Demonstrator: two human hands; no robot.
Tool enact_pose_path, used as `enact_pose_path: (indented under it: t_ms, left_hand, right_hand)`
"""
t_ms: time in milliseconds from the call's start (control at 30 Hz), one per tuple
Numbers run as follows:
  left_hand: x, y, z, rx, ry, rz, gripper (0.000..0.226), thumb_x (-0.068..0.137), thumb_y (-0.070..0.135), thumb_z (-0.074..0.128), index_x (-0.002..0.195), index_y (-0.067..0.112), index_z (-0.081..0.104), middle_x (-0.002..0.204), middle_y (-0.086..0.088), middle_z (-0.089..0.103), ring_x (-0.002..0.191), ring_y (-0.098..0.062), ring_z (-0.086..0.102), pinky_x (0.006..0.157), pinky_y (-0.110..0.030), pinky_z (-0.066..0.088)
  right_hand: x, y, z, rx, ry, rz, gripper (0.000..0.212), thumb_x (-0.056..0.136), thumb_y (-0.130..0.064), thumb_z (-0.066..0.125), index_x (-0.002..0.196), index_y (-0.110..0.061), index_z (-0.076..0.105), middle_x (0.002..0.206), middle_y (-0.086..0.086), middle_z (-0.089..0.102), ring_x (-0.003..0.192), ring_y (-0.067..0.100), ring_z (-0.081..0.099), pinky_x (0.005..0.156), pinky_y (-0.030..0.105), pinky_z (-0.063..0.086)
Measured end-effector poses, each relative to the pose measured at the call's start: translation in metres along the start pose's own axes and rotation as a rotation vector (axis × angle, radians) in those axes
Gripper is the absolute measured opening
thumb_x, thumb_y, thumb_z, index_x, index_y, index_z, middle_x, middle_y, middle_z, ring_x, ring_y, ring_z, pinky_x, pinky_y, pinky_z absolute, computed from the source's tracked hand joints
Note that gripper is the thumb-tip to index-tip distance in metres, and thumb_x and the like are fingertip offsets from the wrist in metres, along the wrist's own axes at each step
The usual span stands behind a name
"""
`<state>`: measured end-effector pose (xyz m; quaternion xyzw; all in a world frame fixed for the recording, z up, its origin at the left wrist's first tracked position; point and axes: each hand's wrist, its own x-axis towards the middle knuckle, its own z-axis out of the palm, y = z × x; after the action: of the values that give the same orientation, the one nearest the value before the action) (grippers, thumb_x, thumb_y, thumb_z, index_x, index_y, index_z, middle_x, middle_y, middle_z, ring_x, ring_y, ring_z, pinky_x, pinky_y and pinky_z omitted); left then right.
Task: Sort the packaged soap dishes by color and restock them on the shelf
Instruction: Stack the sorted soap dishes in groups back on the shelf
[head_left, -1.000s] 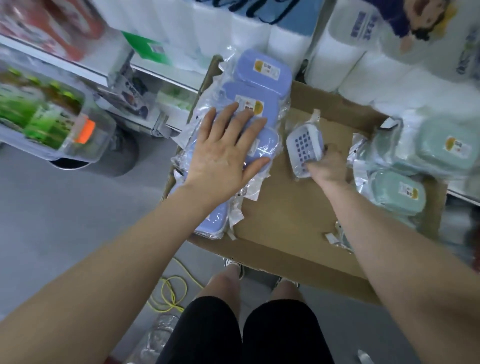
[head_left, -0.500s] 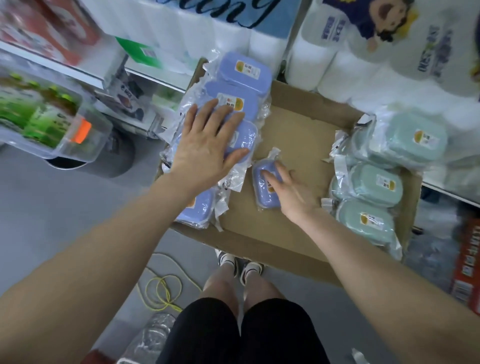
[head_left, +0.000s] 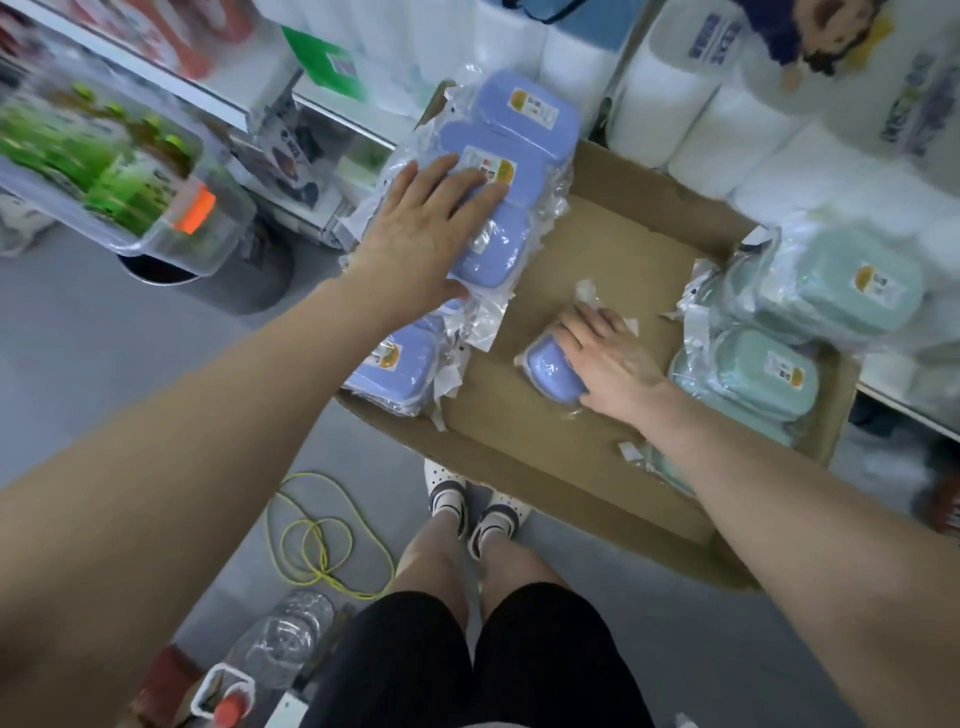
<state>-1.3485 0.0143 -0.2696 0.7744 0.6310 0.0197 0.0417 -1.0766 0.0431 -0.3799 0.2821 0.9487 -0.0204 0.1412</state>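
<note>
Left hand (head_left: 421, 249) flat, fingers straight and spread, pressing on the stack of blue soap dishes (head_left: 498, 182) at ten o'clock in the cardboard box (head_left: 597, 260). Right hand (head_left: 610, 358) near the box's centre, laid over a single blue soap dish (head_left: 550, 369) in its clear wrapper; grip seemingly relaxed and lying on top, though whether the thumb curls round the far side cannot be told. Another blue dish (head_left: 389, 364) at eight o'clock, partly under the left forearm. Green soap dishes (head_left: 810, 306) piled at three o'clock, well apart from the blue ones, bare cardboard between. White paper rolls (head_left: 701, 119) from twelve to two o'clock behind the box. Yellow cord (head_left: 317, 540) coiled on the floor at seven o'clock, beside a clear bottle (head_left: 285, 639).
</note>
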Motion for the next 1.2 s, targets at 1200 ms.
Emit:
enact_pose_path:
  t_ms: [1200]
  left_hand:
    - [-0.003,-0.074,-0.302,-0.062,0.544,-0.124,0.098,0.066,0.062,0.077,0.145,0.020,0.036,0.136,-0.006,0.044,0.120,-0.030,0.047,0.096,-0.041,0.043]
  right_hand:
    - [-0.016,0.013,-0.433,0.220,0.800,0.346,0.082,0.080,-0.059,0.064,0.145,-0.022,0.031,0.132,0.000,0.053,0.112,0.024,0.055,0.079,0.029,0.037]
